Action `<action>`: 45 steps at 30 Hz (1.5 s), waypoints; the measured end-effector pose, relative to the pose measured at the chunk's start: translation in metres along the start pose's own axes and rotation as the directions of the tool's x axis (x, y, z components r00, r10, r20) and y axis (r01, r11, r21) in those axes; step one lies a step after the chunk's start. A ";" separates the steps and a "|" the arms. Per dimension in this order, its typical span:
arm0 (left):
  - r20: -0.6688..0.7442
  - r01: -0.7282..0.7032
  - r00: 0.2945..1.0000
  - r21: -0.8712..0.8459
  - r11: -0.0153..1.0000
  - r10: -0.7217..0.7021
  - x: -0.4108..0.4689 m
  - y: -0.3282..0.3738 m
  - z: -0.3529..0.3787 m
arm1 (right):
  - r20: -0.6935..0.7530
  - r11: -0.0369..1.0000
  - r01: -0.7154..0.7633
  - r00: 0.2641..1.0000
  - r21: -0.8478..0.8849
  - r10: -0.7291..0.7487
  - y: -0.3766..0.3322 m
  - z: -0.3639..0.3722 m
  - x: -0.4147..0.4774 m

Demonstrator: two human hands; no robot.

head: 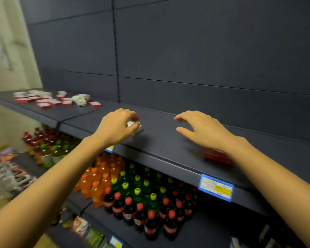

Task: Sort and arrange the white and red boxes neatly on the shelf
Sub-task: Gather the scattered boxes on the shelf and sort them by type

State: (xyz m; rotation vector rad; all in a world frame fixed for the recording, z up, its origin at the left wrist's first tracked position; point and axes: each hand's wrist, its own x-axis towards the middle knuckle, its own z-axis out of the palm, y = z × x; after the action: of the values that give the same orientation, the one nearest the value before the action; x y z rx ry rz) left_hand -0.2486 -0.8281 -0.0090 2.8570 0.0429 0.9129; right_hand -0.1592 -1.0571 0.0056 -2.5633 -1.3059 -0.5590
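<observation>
My left hand (pixel 117 127) grips a small white box (pixel 133 126) resting on the dark shelf (pixel 161 140), fingers curled over its top. My right hand (pixel 202 129) hovers over the shelf to the right, fingers spread and holding nothing. A red box (pixel 217 156) lies on the shelf under my right wrist, partly hidden by it. Far left on the same shelf lies a scattered pile of red boxes (pixel 43 101) mixed with a few white boxes (pixel 81 100).
The dark back panel (pixel 204 51) rises behind the shelf. Below stand rows of bottles with orange, green and dark drinks (pixel 132 190). Blue price tags (pixel 216 187) hang on the shelf's front edge. A pale wall (pixel 7 51) is at the left.
</observation>
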 end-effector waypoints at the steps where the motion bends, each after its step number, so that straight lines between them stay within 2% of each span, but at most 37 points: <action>1: -0.003 0.028 1.000 0.025 0.999 -0.028 -0.007 -0.011 -0.006 | 0.002 0.999 0.033 0.999 0.014 -0.033 -0.010 0.004 0.010; 5: 0.010 0.105 0.994 0.131 0.986 -0.107 -0.032 -0.059 -0.031 | -0.002 0.989 0.133 0.991 0.070 -0.133 -0.055 0.021 0.049; 10: -0.001 0.188 0.982 0.179 0.966 -0.191 -0.056 -0.125 -0.058 | 0.017 0.980 0.177 0.984 0.091 -0.180 -0.111 0.046 0.095; 16: 0.033 0.178 0.981 0.244 0.953 -0.191 -0.072 -0.211 -0.084 | 0.041 0.974 0.203 0.977 0.097 -0.208 -0.181 0.074 0.159; 20: 0.061 0.133 0.986 0.280 0.951 -0.156 -0.075 -0.267 -0.097 | 0.044 0.982 0.167 0.984 0.089 -0.172 -0.225 0.097 0.200; 32: 0.065 0.155 0.983 0.216 0.964 -0.172 -0.080 -0.395 -0.101 | 0.135 0.981 0.158 0.976 0.114 -0.173 -0.309 0.156 0.313; 39: 0.037 0.168 0.983 0.193 0.967 -0.178 -0.050 -0.472 -0.092 | 0.148 0.973 0.169 0.970 0.154 -0.192 -0.339 0.203 0.392; 45: 0.059 0.162 0.983 0.176 0.971 -0.174 -0.005 -0.537 -0.081 | 0.160 0.990 0.083 0.982 0.114 -0.100 -0.347 0.238 0.462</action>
State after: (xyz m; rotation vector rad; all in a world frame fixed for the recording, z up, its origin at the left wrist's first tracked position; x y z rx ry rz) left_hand -0.2911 -0.2867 -0.0243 2.9827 0.3670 0.8052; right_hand -0.1372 -0.4332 -0.0089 -2.5174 -1.4715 -0.2876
